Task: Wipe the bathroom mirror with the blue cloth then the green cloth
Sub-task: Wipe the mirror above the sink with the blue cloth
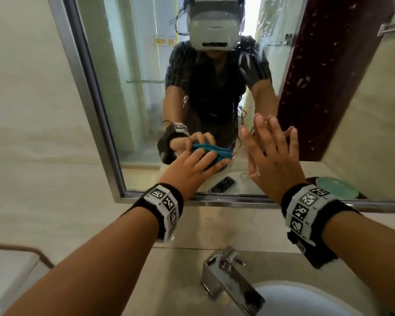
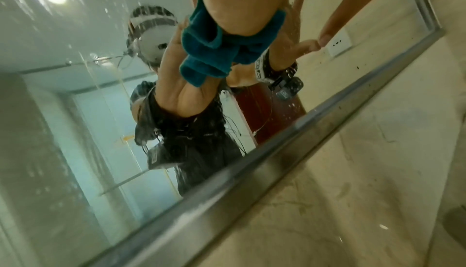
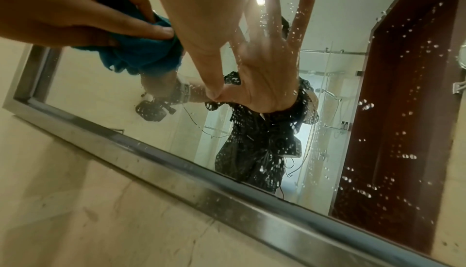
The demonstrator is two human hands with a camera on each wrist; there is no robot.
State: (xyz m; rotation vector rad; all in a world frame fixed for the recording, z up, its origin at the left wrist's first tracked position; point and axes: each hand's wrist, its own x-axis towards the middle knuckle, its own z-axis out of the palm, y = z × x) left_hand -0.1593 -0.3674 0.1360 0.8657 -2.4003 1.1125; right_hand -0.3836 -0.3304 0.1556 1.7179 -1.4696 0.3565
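Low on the glass, at about 7 o'clock of the pane, your bunched blue terry cloth (image 1: 217, 153) is pressed against the metal-framed bathroom mirror (image 1: 146, 92). Your left hand (image 1: 192, 167) grasps that cloth, fingers (image 2: 232, 16) curled over its folds and holding it to the glass, close above the bottom rail of the brushed steel frame (image 1: 214, 199). At 3 o'clock of the cloth, just beside it, your right hand (image 1: 271, 153) lies released, fingers (image 3: 219, 32) straight and spread, flat on the glass with the thumb tip meeting its own reflection. Water droplets (image 3: 403, 155) speckle the pane, thickest at 3 o'clock over the reflected dark red door (image 1: 324, 71). At 5 o'clock of the mirror the pale green cloth (image 1: 338, 189) shows, partly hidden by your right wrist; you cannot tell whether that is the cloth itself or its reflection. Both wrists wear black bands with white coded markers (image 1: 167, 204). At 6 o'clock, below the frame, the chrome square faucet (image 1: 228, 277) stands on the beige stone counter (image 1: 180, 281), with the white basin rim (image 1: 306, 299) at 5 o'clock of it
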